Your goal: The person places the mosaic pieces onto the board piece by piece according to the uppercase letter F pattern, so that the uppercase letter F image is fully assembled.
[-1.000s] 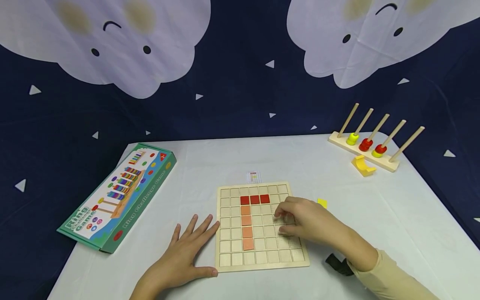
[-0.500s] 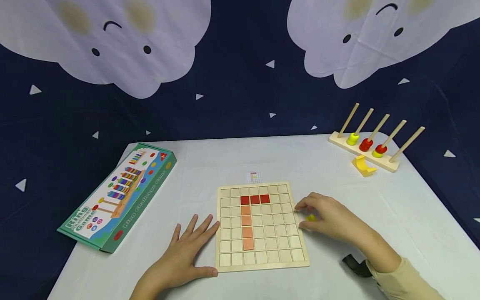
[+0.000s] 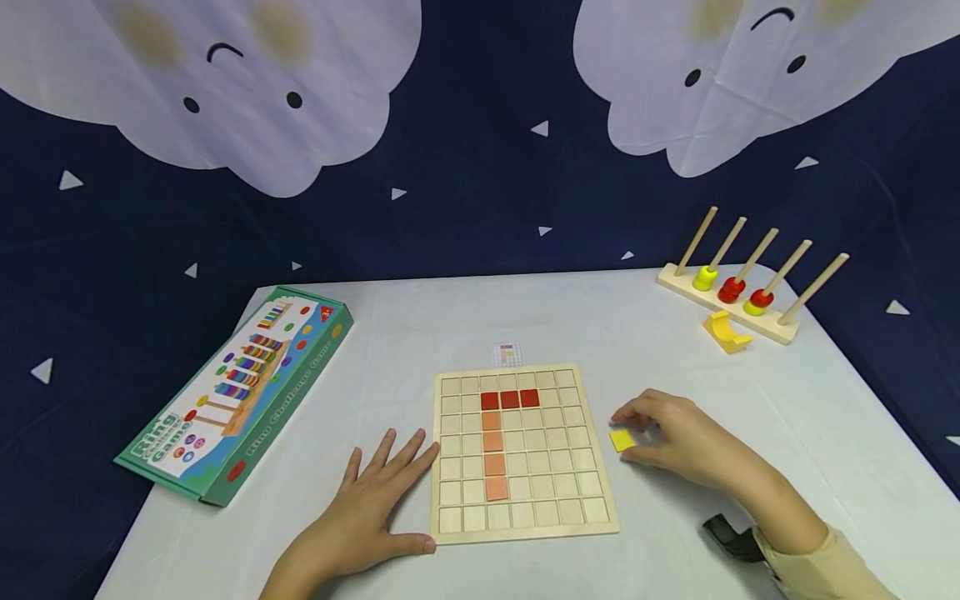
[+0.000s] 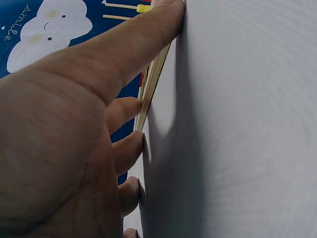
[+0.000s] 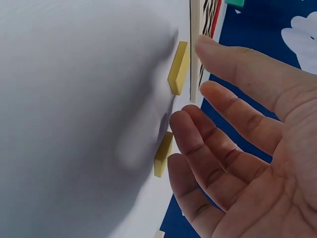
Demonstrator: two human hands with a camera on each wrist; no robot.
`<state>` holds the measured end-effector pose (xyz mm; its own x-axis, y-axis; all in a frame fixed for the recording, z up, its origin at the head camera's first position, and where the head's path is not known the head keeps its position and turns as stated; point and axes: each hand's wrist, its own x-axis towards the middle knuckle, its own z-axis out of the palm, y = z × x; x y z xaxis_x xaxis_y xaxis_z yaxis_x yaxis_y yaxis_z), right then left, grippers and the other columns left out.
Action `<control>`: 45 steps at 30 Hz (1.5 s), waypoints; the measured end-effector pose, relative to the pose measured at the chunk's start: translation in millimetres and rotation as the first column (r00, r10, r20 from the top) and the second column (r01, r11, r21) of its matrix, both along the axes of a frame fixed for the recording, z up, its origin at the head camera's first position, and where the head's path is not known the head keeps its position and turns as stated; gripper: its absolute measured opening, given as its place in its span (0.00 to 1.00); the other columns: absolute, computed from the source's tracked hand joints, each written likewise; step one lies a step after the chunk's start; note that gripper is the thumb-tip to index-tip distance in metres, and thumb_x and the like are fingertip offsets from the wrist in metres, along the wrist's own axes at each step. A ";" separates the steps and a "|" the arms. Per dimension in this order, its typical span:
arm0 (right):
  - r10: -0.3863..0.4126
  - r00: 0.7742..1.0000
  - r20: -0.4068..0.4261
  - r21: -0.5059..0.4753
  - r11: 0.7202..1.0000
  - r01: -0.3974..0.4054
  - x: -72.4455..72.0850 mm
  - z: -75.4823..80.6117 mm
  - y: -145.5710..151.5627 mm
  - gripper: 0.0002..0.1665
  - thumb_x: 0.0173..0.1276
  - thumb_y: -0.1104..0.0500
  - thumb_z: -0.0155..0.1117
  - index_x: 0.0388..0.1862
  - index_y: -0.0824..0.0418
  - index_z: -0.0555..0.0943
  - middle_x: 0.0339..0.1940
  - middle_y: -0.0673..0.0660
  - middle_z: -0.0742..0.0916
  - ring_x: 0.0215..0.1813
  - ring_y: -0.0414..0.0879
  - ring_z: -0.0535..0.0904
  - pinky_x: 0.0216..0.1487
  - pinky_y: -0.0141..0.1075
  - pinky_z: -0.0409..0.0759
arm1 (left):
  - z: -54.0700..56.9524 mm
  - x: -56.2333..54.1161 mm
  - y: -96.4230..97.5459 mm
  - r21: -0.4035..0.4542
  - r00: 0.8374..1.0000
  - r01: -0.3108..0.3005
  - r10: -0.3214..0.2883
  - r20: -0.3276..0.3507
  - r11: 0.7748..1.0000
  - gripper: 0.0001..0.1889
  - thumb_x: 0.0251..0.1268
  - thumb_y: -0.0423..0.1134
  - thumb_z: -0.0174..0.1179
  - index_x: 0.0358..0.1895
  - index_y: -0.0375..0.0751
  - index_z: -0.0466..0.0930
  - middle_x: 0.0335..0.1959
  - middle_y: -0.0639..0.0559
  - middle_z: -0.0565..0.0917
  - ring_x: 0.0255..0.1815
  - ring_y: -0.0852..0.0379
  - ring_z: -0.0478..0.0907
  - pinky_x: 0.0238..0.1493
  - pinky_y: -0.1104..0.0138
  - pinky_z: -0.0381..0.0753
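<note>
My left hand (image 3: 367, 504) lies with fingers spread, the thumb and a fingertip at the left edge of the wooden grid board (image 3: 555, 532). In the left wrist view its fingertips (image 4: 130, 148) meet the board's side. On the grid, a row of red square tiles (image 3: 509, 400) tops a column of orange tiles (image 3: 494, 463). My right hand (image 3: 686, 442) is right of the board, thumb and fingers apart around a yellow square tile (image 3: 622, 440) on the table. A second yellow tile (image 5: 163, 154) shows by the fingers in the right wrist view, hidden from the head view.
A small pattern card (image 3: 507, 354) lies behind the board. A green game box (image 3: 247, 392) is at the left. At the back right stands a peg rack (image 3: 667, 275) with red and yellow rings, a yellow curved block (image 3: 726, 333) before it. A black wrist device (image 3: 731, 540) is under the right sleeve.
From over the board, my right hand has moved right, off the grid to the yellow tile beside it. The other yellow tile is now covered in the head view. My left hand stays put.
</note>
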<state>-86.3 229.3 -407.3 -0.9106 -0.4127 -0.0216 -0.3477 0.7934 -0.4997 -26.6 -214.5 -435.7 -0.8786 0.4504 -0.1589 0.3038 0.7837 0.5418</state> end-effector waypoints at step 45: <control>0.001 1.000 0.014 -0.098 0.995 0.000 -4.8 -12.9 6.6 0.13 0.62 0.60 0.82 0.43 0.56 0.88 0.35 0.43 0.86 0.37 0.32 0.78 0.38 0.31 0.82 | -0.2 0.0 1.3 -0.002 1.000 -0.010 0.010 -0.002 1.000 0.58 0.51 0.73 0.74 0.87 0.64 0.59 0.90 0.54 0.57 0.91 0.30 0.43 0.77 0.19 0.36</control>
<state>-91.0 235.9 -420.2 -0.9103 -0.4139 0.0063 -0.3405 0.7400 -0.5801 -26.5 -213.3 -435.9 -0.8833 0.4414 -0.1582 0.2969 0.7876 0.5400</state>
